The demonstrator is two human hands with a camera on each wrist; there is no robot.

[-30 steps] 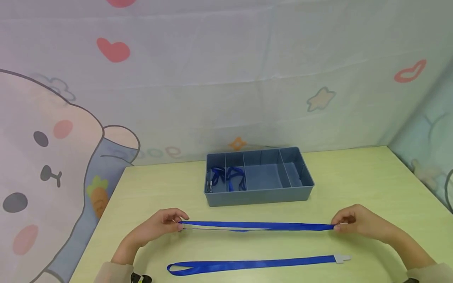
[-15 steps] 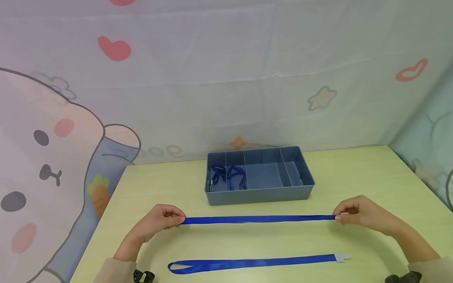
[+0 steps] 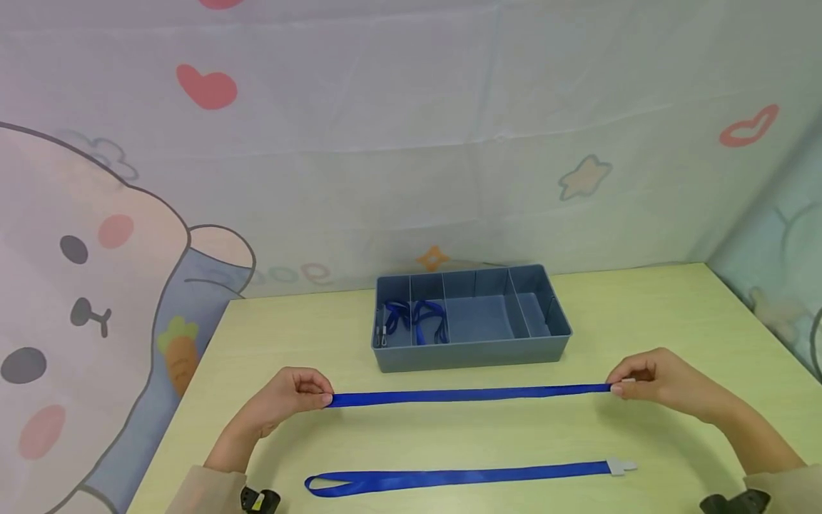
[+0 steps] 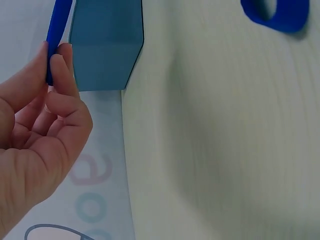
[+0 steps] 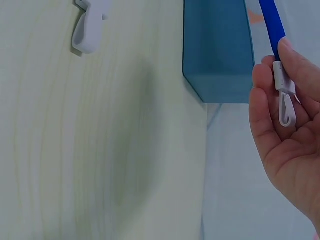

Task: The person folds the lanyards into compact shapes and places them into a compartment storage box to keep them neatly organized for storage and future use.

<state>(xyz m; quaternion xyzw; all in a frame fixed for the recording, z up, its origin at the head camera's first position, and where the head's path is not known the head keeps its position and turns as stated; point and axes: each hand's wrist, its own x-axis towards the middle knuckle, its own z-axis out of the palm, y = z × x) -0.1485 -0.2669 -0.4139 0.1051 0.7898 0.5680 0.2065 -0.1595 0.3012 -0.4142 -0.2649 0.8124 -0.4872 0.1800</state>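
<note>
A blue lanyard (image 3: 469,395) is stretched straight between both hands, above the table in front of the box. My left hand (image 3: 289,396) pinches its left end between thumb and fingers; in the left wrist view the strap (image 4: 59,22) stands up from the fingertips. At the other end my right hand (image 3: 668,385) pinches the strap beside its white plastic clip (image 5: 285,95), which lies against the fingers in the right wrist view. A second blue lanyard (image 3: 469,477) lies flat nearer the person, its loop to the left and its white clip (image 3: 618,467) to the right.
Behind the hands stands a grey-blue divided box (image 3: 475,353). Its two left compartments each hold a bundled blue lanyard (image 3: 397,314), with clips (image 3: 382,337) showing in the leftmost. The pale wooden table (image 3: 308,325) ends at a printed cloth backdrop (image 3: 385,178).
Both hands have risen slightly toward the box, the right one also shifting a little right. The held lanyard, earlier showing two separate strands, is now pulled into one flat band.
</note>
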